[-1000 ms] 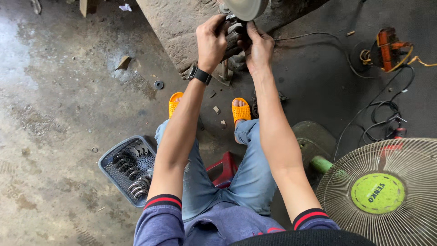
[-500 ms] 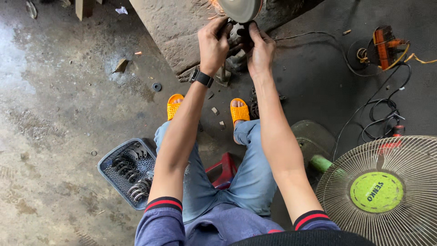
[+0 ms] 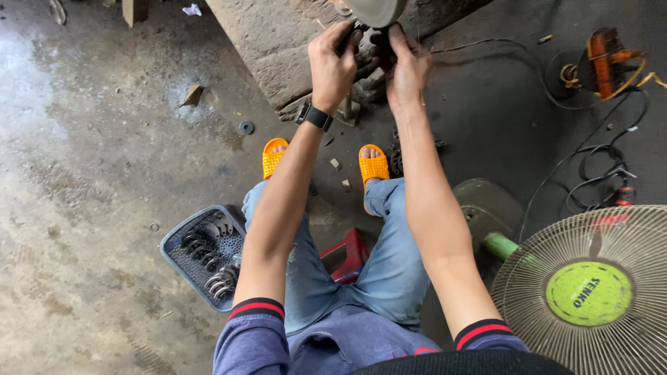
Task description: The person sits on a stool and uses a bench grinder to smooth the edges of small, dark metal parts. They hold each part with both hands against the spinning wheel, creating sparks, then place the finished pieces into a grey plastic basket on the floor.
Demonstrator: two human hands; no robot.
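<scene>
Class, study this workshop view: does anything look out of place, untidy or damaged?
Yes. Loose cables lie tangled on the floor right of the right hand. Small metal rings and debris are scattered on the stained, cracked concrete floor. Both hands, the left hand too, work bare against a grinding wheel.

Rough matt concrete floor [image 3: 83,208], dull grey grinding wheel [image 3: 379,10], glossy metal rings in a plastic mesh basket [image 3: 182,260].
</scene>
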